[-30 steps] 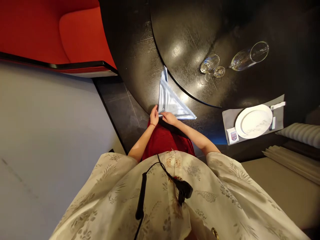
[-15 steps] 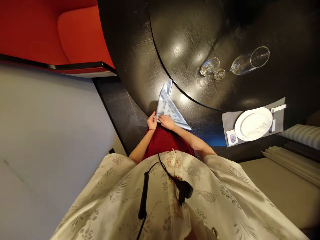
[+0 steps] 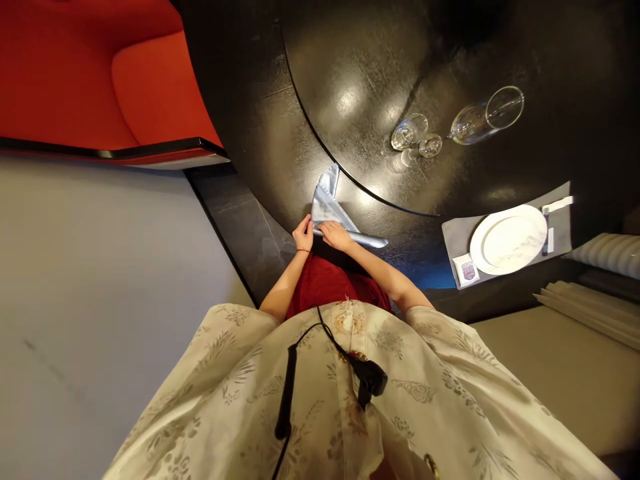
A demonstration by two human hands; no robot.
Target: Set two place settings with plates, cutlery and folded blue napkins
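Observation:
A pale blue satin napkin (image 3: 327, 207) lies folded at the near edge of the black round table (image 3: 270, 167). Its near side is rolled into a tube that sticks out to the right, while a narrow folded point reaches toward the turntable rim. My left hand (image 3: 303, 235) pinches the left end of the roll between thumb and fingers. On top of the roll, just right of it, my right hand (image 3: 335, 235) presses with its fingers closed over the cloth. The fingertips of the right hand are partly hidden.
A black turntable (image 3: 360, 133) carries a tumbler (image 3: 409, 132) and a stemmed glass (image 3: 467, 125). To the right, a white plate (image 3: 509, 240) sits on a grey placemat (image 3: 455, 233) with a small packet (image 3: 466, 270). A red chair (image 3: 150, 87) stands left; a cushioned seat (image 3: 545, 360) lies right.
The napkin's near edge has been rolled further up, so the tube is thicker and less of the flat triangle shows. Both hands stay close to the same place; the view has shifted slightly.

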